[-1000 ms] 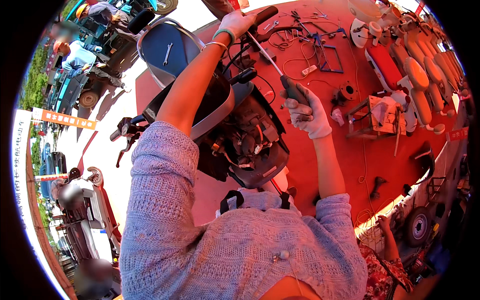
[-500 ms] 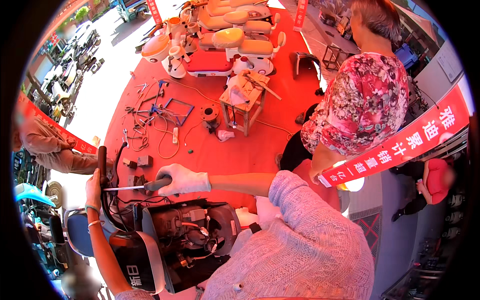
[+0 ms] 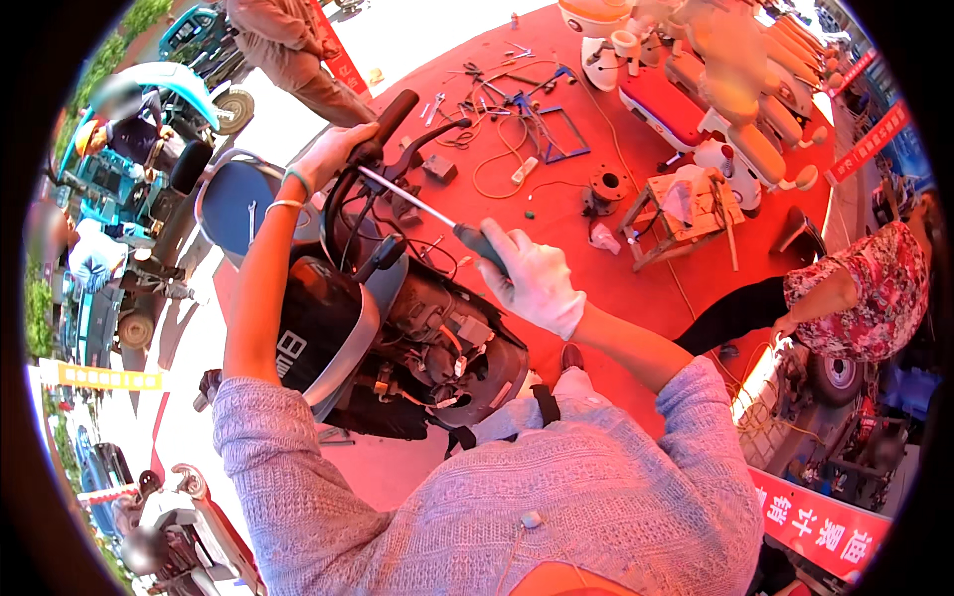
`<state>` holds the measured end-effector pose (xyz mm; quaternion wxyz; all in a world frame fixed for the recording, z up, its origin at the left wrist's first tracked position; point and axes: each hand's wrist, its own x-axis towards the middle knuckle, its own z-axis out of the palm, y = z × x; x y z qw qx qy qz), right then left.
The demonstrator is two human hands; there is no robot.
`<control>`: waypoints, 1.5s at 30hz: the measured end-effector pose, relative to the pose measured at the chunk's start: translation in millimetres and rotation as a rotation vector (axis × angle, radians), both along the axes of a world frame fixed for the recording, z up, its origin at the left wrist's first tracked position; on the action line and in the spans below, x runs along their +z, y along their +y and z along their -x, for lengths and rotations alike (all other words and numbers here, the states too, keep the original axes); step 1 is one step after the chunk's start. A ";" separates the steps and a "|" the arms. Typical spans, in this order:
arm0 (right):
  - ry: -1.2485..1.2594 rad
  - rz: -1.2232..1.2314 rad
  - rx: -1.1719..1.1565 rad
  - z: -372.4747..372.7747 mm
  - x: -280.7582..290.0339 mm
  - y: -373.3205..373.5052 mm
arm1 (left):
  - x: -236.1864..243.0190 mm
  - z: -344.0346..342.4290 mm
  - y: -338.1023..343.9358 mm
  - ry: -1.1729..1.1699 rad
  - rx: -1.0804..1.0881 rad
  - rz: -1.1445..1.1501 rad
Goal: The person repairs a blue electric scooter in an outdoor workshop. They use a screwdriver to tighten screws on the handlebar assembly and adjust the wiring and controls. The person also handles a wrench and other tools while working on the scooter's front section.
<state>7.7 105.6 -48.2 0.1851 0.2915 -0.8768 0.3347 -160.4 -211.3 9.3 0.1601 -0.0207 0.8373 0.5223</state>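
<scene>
My right hand [image 3: 537,278], in a pale glove, is closed round the dark handle of a long screwdriver [image 3: 415,204]. The shaft points up and left, its tip at the base of the handlebar [image 3: 398,116] on an electric scooter. My left hand [image 3: 338,154], with bands at the wrist, grips that bar just behind its black rubber end. A brake lever [image 3: 427,141] juts out beside it. Below lies the scooter's dark body [image 3: 318,308], with its panel off and wires and parts [image 3: 447,343] exposed. The exact contact at the tip is too small to tell.
Tools and cables [image 3: 497,104] lie scattered on the red mat beyond the bar. A small wooden stool [image 3: 686,209] stands right of them, with parked scooters [image 3: 666,109] behind. A blue chair [image 3: 234,211] is at left. Someone in a floral top [image 3: 865,293] is at right.
The view has swung round, so the scene is turned and shifted rightward in the picture. Both hands keep hold of the handlebar and screwdriver; the shaft now slopes down to the right.
</scene>
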 end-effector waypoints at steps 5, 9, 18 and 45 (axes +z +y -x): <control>-0.080 -0.003 -0.007 7.1 -0.3 -7.2 | -0.2 -12.4 5.1 -0.113 0.087 -0.288; -0.109 0.100 0.034 15.9 -8.4 -9.6 | 5.0 -12.4 12.9 -0.112 0.086 -0.273; -0.765 0.474 0.136 14.9 1.4 -12.0 | -6.2 -5.8 -1.4 -0.046 0.037 -0.176; -0.946 0.610 0.057 -16.2 -39.7 -7.6 | -8.3 -31.1 5.0 0.023 0.115 -0.181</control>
